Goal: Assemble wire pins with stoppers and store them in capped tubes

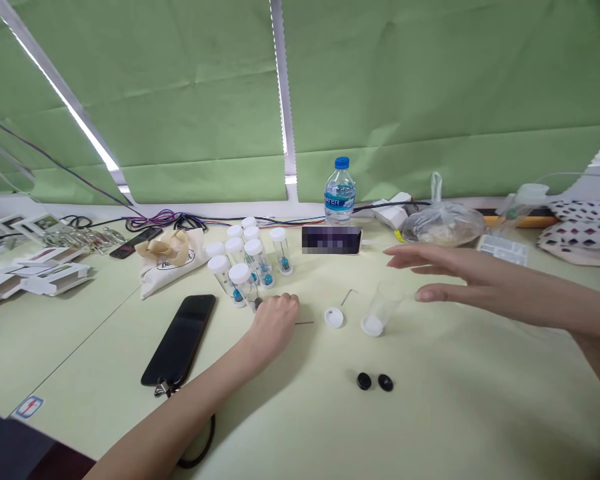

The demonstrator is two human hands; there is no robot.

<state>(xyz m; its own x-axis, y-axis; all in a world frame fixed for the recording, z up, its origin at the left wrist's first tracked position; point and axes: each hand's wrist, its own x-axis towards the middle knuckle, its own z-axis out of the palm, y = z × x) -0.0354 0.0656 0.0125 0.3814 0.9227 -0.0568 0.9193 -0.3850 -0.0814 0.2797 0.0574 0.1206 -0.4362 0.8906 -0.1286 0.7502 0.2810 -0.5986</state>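
My left hand (276, 320) is closed beside the front of a group of clear tubes with white caps (239, 273); what its fingers hold, if anything, is hidden. A thin dark rod (305, 323) lies just right of it. Held over the table at the right, my right hand (430, 272) has its fingers spread and nothing between them. Near its fingertips an uncapped clear tube (384, 303) with a white base stands on the table. Left of that tube are a loose white cap (334, 317) and a small hex key (349, 296). Two black discs (364, 381) lie nearer to me.
A phone (180, 340) with a strap lies left of my left hand. Behind are a cloth bag (174, 259), a water bottle (340, 192), a propped phone (331, 241) and a plastic bag (443, 223). White frames (55, 270) are piled at the far left.
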